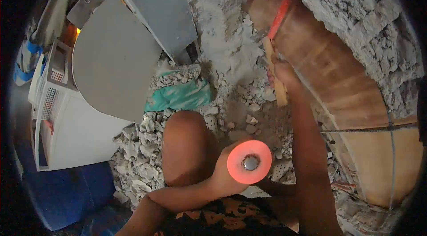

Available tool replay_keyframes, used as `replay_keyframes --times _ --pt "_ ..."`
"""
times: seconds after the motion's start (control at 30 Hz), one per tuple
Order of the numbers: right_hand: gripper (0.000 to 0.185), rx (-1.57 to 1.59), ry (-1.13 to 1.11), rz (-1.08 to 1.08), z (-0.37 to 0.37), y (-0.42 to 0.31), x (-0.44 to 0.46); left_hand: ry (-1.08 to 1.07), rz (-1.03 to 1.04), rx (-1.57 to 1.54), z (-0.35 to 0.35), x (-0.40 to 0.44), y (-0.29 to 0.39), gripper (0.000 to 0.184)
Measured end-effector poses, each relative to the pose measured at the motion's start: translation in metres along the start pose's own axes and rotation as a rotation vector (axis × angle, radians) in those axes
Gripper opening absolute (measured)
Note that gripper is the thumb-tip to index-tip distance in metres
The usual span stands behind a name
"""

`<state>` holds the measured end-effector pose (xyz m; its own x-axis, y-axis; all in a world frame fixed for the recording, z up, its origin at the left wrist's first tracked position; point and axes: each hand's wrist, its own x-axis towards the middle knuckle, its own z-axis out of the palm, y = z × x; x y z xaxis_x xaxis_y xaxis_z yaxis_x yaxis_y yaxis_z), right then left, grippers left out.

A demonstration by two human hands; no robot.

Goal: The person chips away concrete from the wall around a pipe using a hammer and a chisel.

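My left hand (222, 171) is closed round a chisel (251, 162), seen end-on, with a round pink hand guard and a bare metal striking end in its middle. It is held in front of my body, beside my bent knee; its blade is hidden. Stretched out ahead, my right hand (284, 76) grips a brush (280, 91) by its wooden handle. The brush's long red head lies against a curved brown surface (329, 62) that looks dusty and streaked. Rough grey concrete borders that surface on its far right side.
Broken rubble (140, 165) is heaped left of my knee, near a green sack (180, 96) with rubble on it. A round grey board (115, 58), a grey panel (155, 4), a white cabinet-like item (84, 131) and a blue barrel-like object (75, 196) stand left.
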<state>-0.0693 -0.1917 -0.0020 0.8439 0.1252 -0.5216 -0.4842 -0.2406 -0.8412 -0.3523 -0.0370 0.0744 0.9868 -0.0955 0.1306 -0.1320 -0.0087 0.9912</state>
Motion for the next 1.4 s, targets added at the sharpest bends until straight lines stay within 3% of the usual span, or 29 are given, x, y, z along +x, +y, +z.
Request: replay_keyframes --times 0.33,0.37,0.43,0.47,0.57,0.63,0.7,0.83,0.93,1.03,1.13,1.23,1.3,1.33,1.4 --pt "0.042 0.283 0.052 -0.028 0.046 0.007 0.028 -0.021 -0.097 -0.058 -0.014 0.002 -0.007 0.034" --pt "0.042 -0.049 0.092 -0.068 0.050 0.007 0.029 -0.030 -0.092 -0.055 -0.015 0.003 -0.006 0.034" --pt "0.043 -0.383 0.146 -0.107 0.057 0.023 0.032 0.031 -0.061 -0.028 -0.015 0.003 -0.003 0.034" --pt "0.044 -0.562 0.329 -0.454 0.061 0.044 0.037 0.026 -0.050 -0.035 -0.018 0.005 -0.002 0.034" --pt "0.043 -0.703 0.684 -1.025 0.070 0.036 0.031 -0.049 -0.215 -0.222 -0.022 0.003 -0.005 0.035" --pt "0.041 -0.640 0.871 -1.227 0.072 0.008 0.010 -0.069 -0.217 -0.164 -0.023 0.001 -0.007 0.037" --pt "0.038 -0.475 0.605 -0.653 0.070 -0.024 -0.006 -0.044 -0.178 -0.158 -0.019 -0.001 -0.006 0.037" --pt "0.037 -0.646 0.687 -0.520 0.060 0.020 0.054 -0.003 -0.056 -0.064 -0.015 0.000 -0.006 0.036" --pt "0.040 -0.506 0.458 -0.540 0.050 0.056 0.108 -0.021 -0.053 -0.041 -0.014 0.003 -0.004 0.035" --pt "0.028 -0.776 0.475 -0.526 0.042 0.082 0.127 -0.006 -0.078 0.047 -0.013 0.001 -0.007 0.035" --pt "0.034 -0.428 0.205 -0.528 0.035 0.100 0.100 0.035 0.019 0.119 -0.010 0.004 -0.009 0.035" --pt "0.039 -0.458 0.391 -0.407 0.032 0.085 0.067 0.001 -0.094 -0.044 -0.005 0.003 -0.007 0.035" --pt "0.041 -0.375 0.257 -0.189 0.028 0.064 0.044 -0.023 -0.082 -0.014 -0.004 0.000 0.000 0.035" --pt "0.041 -0.375 0.260 -0.197 0.030 0.056 0.033 -0.040 -0.086 0.012 -0.004 -0.001 0.002 0.036" --pt "0.036 0.152 0.144 -0.174 0.041 0.039 0.015 0.005 -0.072 0.000 -0.001 -0.001 -0.001 0.035"
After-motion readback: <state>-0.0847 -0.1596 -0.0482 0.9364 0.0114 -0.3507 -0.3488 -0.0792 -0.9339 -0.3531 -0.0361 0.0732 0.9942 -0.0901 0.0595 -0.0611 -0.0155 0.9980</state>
